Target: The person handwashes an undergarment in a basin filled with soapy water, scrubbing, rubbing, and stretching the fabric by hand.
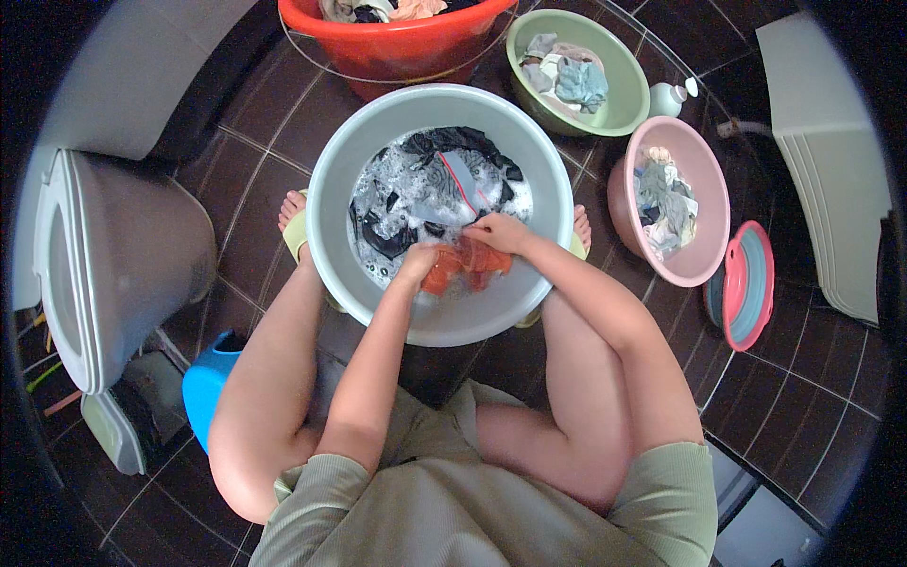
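Note:
A large pale plastic basin [441,333] stands between my feet with sudsy water inside. Orange wet cloth [445,273] is gripped by my left hand [419,264] at its left part, near the basin's front. My right hand [499,232] pinches the upper right part of the same cloth. Beyond my hands, dark wet garments [457,138] lie in the foam. A grey cloth piece with red edging [459,183] rests among them, close to my right fingers. The cloth's lower part is blurred in the water.
A red bucket [397,49] with clothes stands beyond the basin. To the right are a green basin [631,106], a pump bottle [666,99], a pink basin [620,191] with laundry and a collapsible basin [769,283]. A toilet [142,248] and a blue plastic object [200,383] are left.

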Demonstrator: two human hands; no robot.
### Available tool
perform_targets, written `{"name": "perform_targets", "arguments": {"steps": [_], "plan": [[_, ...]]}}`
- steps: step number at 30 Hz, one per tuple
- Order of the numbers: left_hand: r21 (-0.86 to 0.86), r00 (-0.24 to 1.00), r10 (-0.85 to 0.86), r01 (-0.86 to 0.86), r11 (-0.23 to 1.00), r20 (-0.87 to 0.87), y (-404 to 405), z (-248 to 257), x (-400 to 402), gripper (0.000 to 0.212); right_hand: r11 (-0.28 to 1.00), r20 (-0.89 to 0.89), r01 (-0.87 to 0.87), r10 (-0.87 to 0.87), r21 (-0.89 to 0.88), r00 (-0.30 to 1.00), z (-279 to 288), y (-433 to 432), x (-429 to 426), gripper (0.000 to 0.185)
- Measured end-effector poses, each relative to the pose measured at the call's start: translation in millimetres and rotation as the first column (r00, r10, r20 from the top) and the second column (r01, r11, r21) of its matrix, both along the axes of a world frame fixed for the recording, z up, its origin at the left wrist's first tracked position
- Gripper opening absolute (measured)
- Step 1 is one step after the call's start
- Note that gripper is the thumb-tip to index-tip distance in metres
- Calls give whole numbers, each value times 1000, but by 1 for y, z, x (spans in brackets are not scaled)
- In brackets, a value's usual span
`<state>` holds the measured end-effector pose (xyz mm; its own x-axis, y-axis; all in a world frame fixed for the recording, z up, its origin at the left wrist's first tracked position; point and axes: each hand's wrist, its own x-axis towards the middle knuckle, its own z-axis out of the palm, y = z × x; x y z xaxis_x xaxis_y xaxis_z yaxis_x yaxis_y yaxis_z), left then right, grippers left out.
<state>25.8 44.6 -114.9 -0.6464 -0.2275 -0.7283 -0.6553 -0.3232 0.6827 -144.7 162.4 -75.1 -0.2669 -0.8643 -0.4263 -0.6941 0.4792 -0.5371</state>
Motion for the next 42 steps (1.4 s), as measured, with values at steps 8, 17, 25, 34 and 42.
{"name": "perform_targets", "arguments": {"steps": [8,17,25,34,42], "plan": [[500,807,583,-470,728,-90,6,88,-31,30,801,779,581,-270,-144,565,32,-2,-1,39],[424,464,871,-764,486,-161,44,72,-51,24,613,309,630,-554,-476,773,75,-35,71,32],[189,654,747,-724,663,-117,34,104,-51,32,641,361,686,-584,-345,727,87,-39,76,35],[308,929,370,-354,883,9,68,108,-29,38,751,408,630,-521,-198,750,53,-13,34,40],[-137,994,63,-75,988,-95,26,71,-11,34,970,-142,-234,223,-72,965,76,8,-28,25]]}}
